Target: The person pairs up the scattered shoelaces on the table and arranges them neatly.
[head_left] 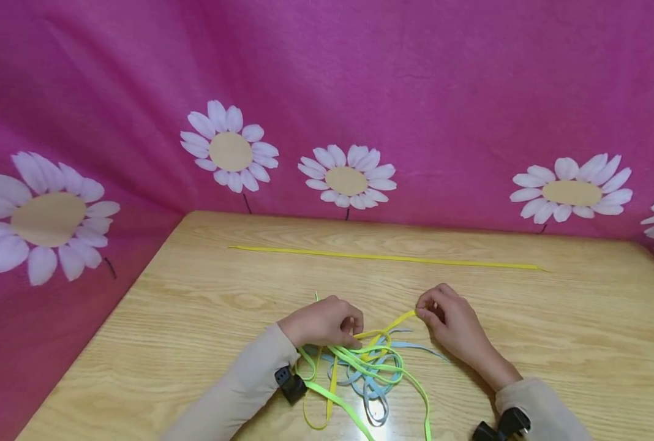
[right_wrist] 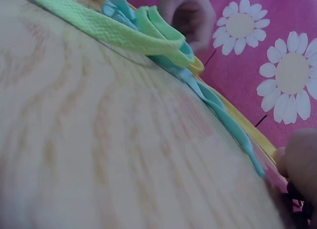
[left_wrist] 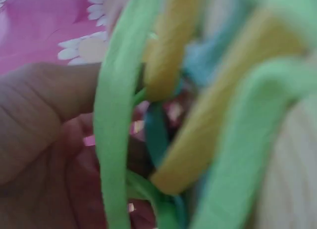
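Flat shoelaces lie tangled on the table: a neon green lace (head_left: pixel 345 405), a light blue lace (head_left: pixel 415 345) and a yellow lace (head_left: pixel 401 318). My left hand (head_left: pixel 327 321) curls its thumb and fingers on the tangle's upper left side. In the left wrist view, green laces (left_wrist: pixel 116 110) cross in front of that hand, partly hiding its fingertips. To the right, my right hand (head_left: pixel 456 324) pinches the yellow lace's end between thumb and fingertips. The yellow lace (right_wrist: pixel 247 130) runs taut from the tangle to the right hand (right_wrist: pixel 302 164).
Another yellow lace (head_left: pixel 382 257) lies stretched straight across the far part of the wooden table (head_left: pixel 195 318). Behind the table hangs a pink cloth (head_left: pixel 443 92) printed with white daisies. Black wrist cameras (head_left: pixel 291 384) sit on both sleeves.
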{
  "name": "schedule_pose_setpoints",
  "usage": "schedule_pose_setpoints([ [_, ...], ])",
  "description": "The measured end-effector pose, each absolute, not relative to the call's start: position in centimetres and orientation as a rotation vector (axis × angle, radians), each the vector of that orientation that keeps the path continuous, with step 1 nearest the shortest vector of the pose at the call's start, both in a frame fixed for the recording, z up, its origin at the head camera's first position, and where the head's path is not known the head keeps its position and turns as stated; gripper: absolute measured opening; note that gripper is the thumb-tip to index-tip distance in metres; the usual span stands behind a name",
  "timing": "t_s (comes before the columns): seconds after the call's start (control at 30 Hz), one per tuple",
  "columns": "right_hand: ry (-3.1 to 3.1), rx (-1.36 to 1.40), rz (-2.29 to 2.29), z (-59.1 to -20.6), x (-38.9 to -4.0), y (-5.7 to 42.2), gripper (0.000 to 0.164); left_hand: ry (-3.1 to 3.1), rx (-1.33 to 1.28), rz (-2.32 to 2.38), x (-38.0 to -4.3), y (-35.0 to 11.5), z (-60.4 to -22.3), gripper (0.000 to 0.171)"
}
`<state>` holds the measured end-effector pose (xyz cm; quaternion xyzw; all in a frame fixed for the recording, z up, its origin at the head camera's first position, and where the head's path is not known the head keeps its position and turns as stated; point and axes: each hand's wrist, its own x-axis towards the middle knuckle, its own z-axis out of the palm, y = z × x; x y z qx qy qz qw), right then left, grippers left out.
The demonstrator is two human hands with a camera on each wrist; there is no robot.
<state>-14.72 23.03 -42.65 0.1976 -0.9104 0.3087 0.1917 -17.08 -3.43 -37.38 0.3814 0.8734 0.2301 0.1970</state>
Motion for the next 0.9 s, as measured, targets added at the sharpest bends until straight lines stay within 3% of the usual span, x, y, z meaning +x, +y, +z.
schedule_pose_setpoints([
  [0.27, -2.5, 0.387, 1.026, -42.3, -14.4, 23.1, 0.014, 2.249, 1.069, 0.531, -17.7, -5.6, -36.2, 0.03],
  [0.4, -2.356, 0.173, 1.224, -42.0, -14.4, 22.9, 0.003, 2.268, 1.072, 0.546, -18.3, -7.1, -35.5, 0.023],
  [0.5, -2.21, 0.047, 1.341, -41.8, -14.5, 22.9, 0.005, 2.312, 1.068, 0.584, -18.9, -8.1, -34.8, 0.017],
  [0.9, -2.094, -0.014, 1.479, -40.5, -14.1, 22.1, 0.005, 2.395, 0.951, 0.868, -20.0, -11.7, -32.7, 0.011],
])
